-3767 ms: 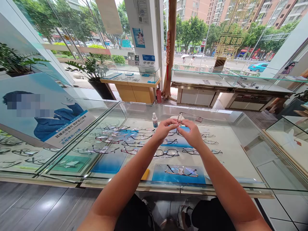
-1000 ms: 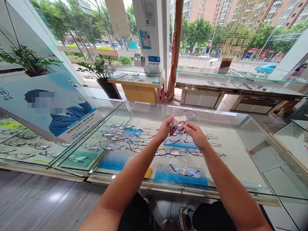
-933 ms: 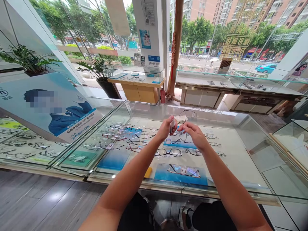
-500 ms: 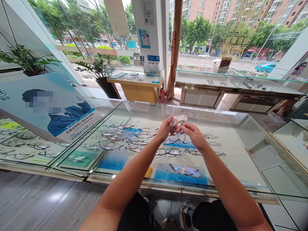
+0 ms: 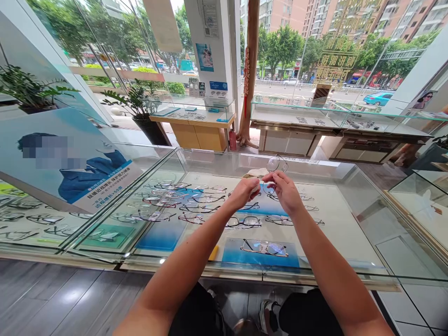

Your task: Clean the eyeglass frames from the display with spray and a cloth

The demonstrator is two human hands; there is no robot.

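My left hand (image 5: 246, 193) is closed above the glass counter, its fingers curled round a small white object (image 5: 258, 187) that is mostly hidden; its kind is unclear. Just to the right, my right hand (image 5: 285, 190) pinches a pair of thin-rimmed eyeglasses (image 5: 273, 164) between thumb and fingers. One lens rises above the fingertips and the other hangs below, so the glasses are tilted nearly upright. The two hands almost touch at the fingertips. A pale crumpled cloth (image 5: 256, 173) shows right behind them, partly covered by my fingers.
Below my hands is a glass display case (image 5: 336, 233) with rows of eyeglasses (image 5: 251, 221) and blue display cards (image 5: 227, 254) inside. A poster board (image 5: 91, 186) leans at the left. Further showcases (image 5: 294, 116), a potted plant (image 5: 145, 112) and a tree trunk (image 5: 251, 70) stand by the windows.
My right hand has turned, tilting the eyeglasses up and to the right. My left hand has rolled over, so the white object shows less. The view has shifted slightly.
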